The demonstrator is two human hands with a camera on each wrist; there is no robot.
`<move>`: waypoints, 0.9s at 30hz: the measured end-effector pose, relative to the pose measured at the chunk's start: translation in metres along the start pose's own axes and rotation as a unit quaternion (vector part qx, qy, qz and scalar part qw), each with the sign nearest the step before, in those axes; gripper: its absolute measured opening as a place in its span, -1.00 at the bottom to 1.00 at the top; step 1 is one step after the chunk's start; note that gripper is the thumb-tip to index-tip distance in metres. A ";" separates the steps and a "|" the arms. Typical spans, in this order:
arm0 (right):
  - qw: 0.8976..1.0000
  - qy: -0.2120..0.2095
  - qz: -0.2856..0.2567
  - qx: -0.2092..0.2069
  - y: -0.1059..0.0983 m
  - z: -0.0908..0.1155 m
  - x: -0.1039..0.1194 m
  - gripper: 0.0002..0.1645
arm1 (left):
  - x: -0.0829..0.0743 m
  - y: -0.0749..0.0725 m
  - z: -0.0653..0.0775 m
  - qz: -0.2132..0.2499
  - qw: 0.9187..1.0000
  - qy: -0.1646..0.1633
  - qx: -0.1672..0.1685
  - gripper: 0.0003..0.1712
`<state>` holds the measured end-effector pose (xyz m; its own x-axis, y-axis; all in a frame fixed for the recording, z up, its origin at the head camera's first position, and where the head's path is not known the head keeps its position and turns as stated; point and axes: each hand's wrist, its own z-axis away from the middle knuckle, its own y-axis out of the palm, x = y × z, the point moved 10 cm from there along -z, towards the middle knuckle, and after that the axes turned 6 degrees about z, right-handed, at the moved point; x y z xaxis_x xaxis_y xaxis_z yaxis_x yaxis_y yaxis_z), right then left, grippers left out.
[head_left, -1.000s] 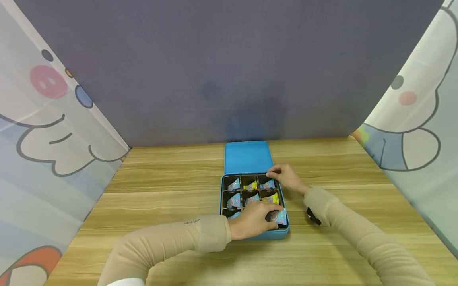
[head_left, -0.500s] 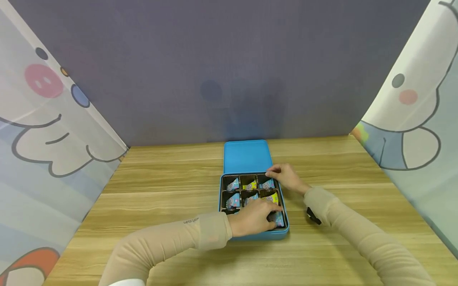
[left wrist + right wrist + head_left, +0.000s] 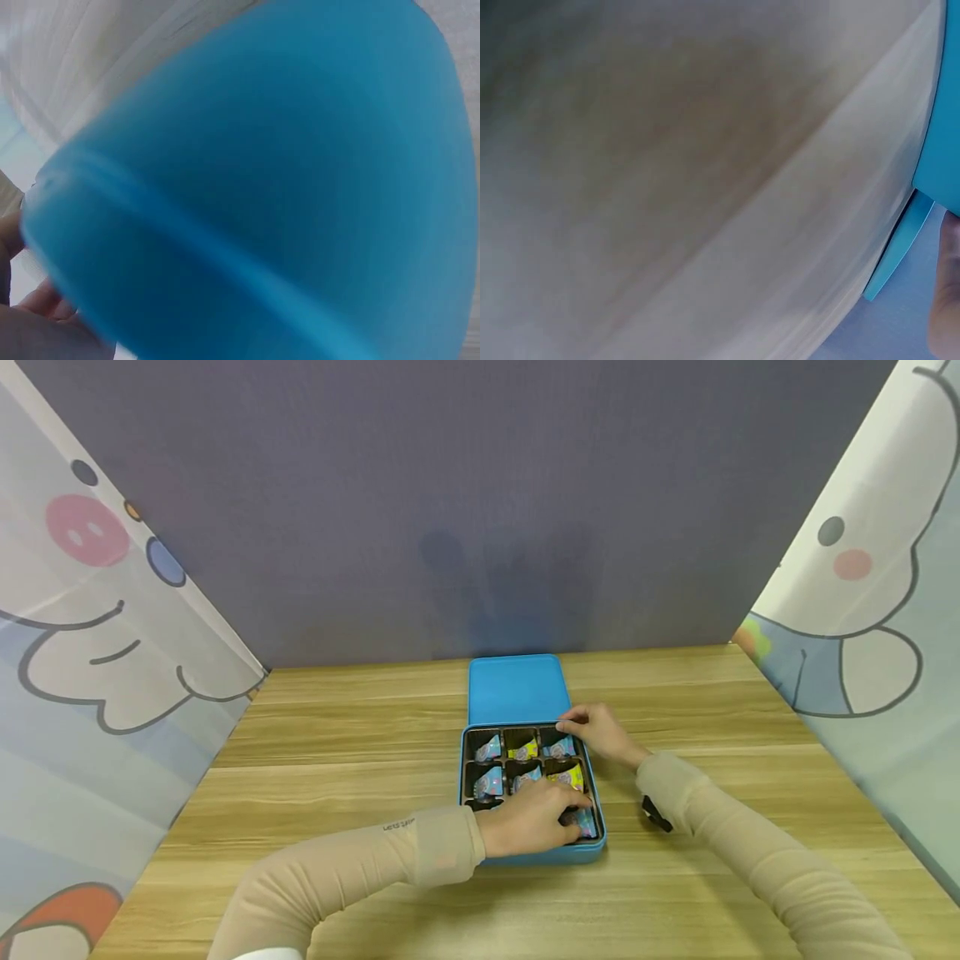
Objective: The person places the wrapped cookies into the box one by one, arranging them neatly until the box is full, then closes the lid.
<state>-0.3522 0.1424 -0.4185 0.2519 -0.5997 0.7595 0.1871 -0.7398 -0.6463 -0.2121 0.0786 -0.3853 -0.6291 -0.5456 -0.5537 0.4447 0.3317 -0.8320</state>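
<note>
A blue tin box (image 3: 534, 855) lies with its lid (image 3: 519, 688) folded back behind it. Its dark divided insert holds wrapped candies, one to each compartment that shows, such as a blue one (image 3: 489, 782) and a yellow one (image 3: 567, 777). My left hand (image 3: 531, 817) reaches across the front row, thumb and index finger around a blue wrapped candy (image 3: 586, 822) in the front right compartment. It hides part of that row. My right hand (image 3: 606, 735) grips the tin's back right corner with thumb and fingertips. The tin's blue side (image 3: 285, 172) fills most of the left wrist view.
The tin stands on a wood-grain table (image 3: 360, 735). A dark grey panel (image 3: 487, 510) rises along the table's back edge. Printed cartoon curtains flank both sides, left (image 3: 67, 635) and right (image 3: 870, 618).
The blue candy at my left fingertips has gone down into the front right compartment, with the hand lowering slightly. My right hand keeps its place at the tin's corner.
</note>
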 end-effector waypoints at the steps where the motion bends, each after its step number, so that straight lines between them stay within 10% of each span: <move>1: 1.000 -0.002 0.000 0.001 0.000 0.000 0.001 -0.73 | 0.000 0.000 0.001 0.005 1.000 0.000 -0.001 -0.61; 14: 1.000 -0.012 0.014 0.012 0.003 -0.001 0.004 -0.73 | -0.011 -0.006 0.015 0.004 1.000 0.027 0.015 -0.65; 27: 0.999 -0.024 0.032 0.024 0.000 0.002 0.007 -0.66 | -0.017 -0.032 0.036 0.003 0.998 0.048 -0.044 -0.67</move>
<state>-0.3491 0.1388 -0.4136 0.3104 -0.6288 0.7129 0.2145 -0.6843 -0.6970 -0.1925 0.0498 -0.3478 -0.6866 -0.4682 -0.5562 0.3942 0.4030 -0.8259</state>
